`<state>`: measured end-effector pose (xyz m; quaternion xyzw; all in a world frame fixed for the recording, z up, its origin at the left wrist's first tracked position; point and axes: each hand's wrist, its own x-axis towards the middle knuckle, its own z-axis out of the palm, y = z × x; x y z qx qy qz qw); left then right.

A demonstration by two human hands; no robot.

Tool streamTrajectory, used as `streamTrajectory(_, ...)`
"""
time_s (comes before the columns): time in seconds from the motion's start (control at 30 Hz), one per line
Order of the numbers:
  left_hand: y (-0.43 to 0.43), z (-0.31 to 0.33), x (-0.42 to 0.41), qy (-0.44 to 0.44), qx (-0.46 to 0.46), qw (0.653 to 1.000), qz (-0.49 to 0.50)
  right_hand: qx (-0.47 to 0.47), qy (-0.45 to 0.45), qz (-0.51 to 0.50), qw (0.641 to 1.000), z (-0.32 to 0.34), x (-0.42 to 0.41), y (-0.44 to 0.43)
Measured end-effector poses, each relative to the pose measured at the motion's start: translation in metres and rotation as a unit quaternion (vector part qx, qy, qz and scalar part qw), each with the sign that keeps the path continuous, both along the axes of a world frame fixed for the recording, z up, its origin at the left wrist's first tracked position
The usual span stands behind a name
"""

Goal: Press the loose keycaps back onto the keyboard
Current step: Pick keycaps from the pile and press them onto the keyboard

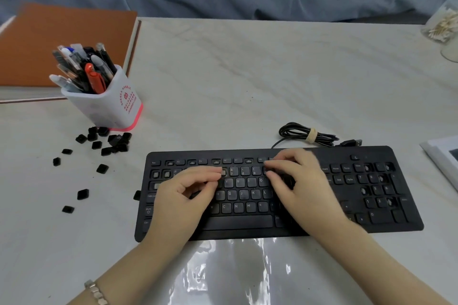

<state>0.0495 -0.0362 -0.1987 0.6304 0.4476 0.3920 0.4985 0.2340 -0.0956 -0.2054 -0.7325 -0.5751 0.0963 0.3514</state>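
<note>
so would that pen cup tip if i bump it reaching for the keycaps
Fairly likely: the pen cup is tall and the pens lean out to one side, so it looks top-heavy. Light keycaps beside its base would likely scatter.

A flat black plastic keyboard (pixel 247 221) lay on the pale marble-patterned table (pixel 247 82). The left hand (pixel 183 193) and the right hand (pixel 297 181) rested on its keys, side by side. Small loose black plastic keycaps (pixel 109 142) lay scattered left of the keyboard, one just beside its left edge. A white plastic pen cup (pixel 106 104) stood behind and left of the keyboard, and a flat orange folder (pixel 62 39) lay farther back on that side. A bundled black cable (pixel 307 135) lay just behind the keyboard, and a clear plastic sheet (pixel 235 267) just before it. A clear jar (pixel 443 25) stood far behind it, to the right.
</note>
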Motion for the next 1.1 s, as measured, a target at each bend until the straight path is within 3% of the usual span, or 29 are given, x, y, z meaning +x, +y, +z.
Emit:
streamTrajectory(0.1, 0.002, 0.001, -0.003, 0.006, 0.008, 1.0, -0.022, 0.027, 0.153, 0.036, 0.987, 0.012, -0.031, 0.004)
streamTrajectory(0.17, 0.002, 0.001, -0.004, 0.012, 0.007, 0.999, -0.04, 0.016, 0.193, 0.069, 0.979, 0.015, -0.043, 0.008)
streamTrajectory(0.33, 0.001, 0.003, -0.004, 0.005, 0.0, 0.997, -0.073, -0.007, 0.178, 0.104, 0.979, 0.015, -0.046, 0.013)
streamTrajectory(0.6, -0.004, 0.0, -0.004, -0.024, -0.084, 0.992, -0.087, -0.043, 0.11, 0.147, 0.982, 0.014, -0.035, 0.008)
streamTrajectory(0.63, -0.004, 0.0, -0.005, -0.011, -0.061, 0.994, -0.091, -0.043, 0.095, 0.144, 0.984, 0.014, -0.034, 0.009)
streamTrajectory(0.7, 0.0, -0.006, -0.012, 0.08, 0.076, 0.991, -0.081, -0.039, 0.083, 0.109, 0.99, 0.016, -0.029, 0.014)
streamTrajectory(0.8, 0.013, -0.022, -0.025, 0.265, 0.254, 0.929, -0.052, -0.063, 0.079, 0.03, 0.994, 0.022, -0.016, 0.028)
streamTrajectory(0.93, 0.018, -0.035, -0.039, 0.408, 0.241, 0.88, -0.021, -0.138, 0.059, 0.018, 0.989, 0.026, -0.007, 0.045)
streamTrajectory(1.1, 0.018, -0.04, -0.043, 0.43, 0.238, 0.871, -0.015, -0.205, 0.043, 0.034, 0.977, 0.025, -0.004, 0.053)
